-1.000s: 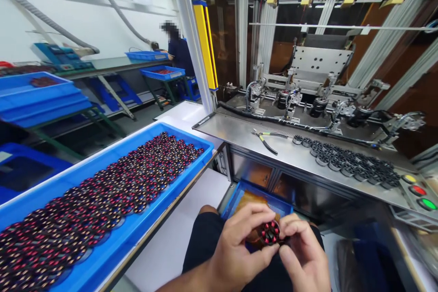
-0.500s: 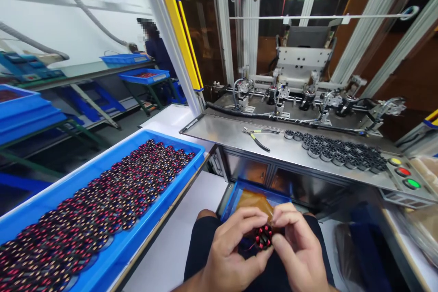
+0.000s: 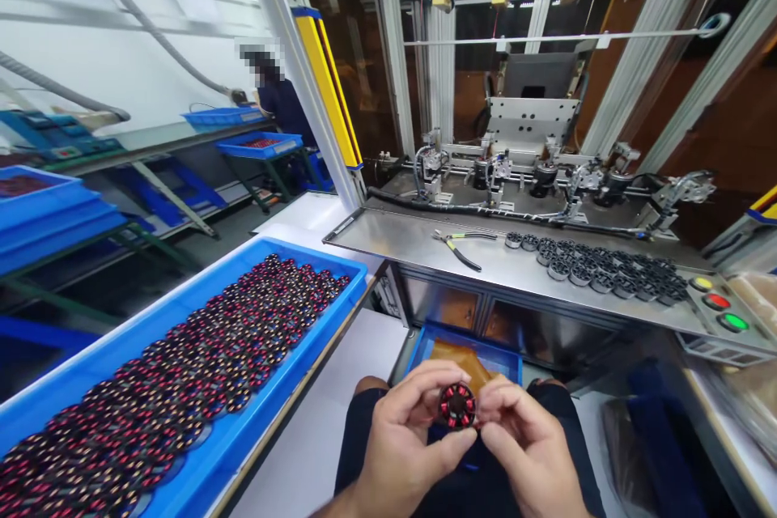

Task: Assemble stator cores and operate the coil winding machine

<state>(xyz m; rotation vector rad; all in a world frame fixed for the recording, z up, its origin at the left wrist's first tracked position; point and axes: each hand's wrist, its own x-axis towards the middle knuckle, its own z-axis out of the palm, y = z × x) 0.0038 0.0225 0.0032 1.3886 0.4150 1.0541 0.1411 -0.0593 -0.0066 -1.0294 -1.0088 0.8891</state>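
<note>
Wound core (image 3: 457, 406) in the hands, between a filled tray (image 3: 203, 460) and a steel counter (image 3: 406, 236).
The left hand (image 3: 404, 433) has its fingers curled around the core, holding it; the right hand (image 3: 527, 435) has its fingers bunched at the core's edge, and whether they grip cannot be told. The long blue tray carries a dense layer of similar red-wound cores (image 3: 212, 348). Below the counter, a blue bin (image 3: 507, 368) contains an amber sheet-like item (image 3: 461, 354); dark rings (image 3: 607, 269) and pliers (image 3: 456, 248) rest on the counter.
</note>
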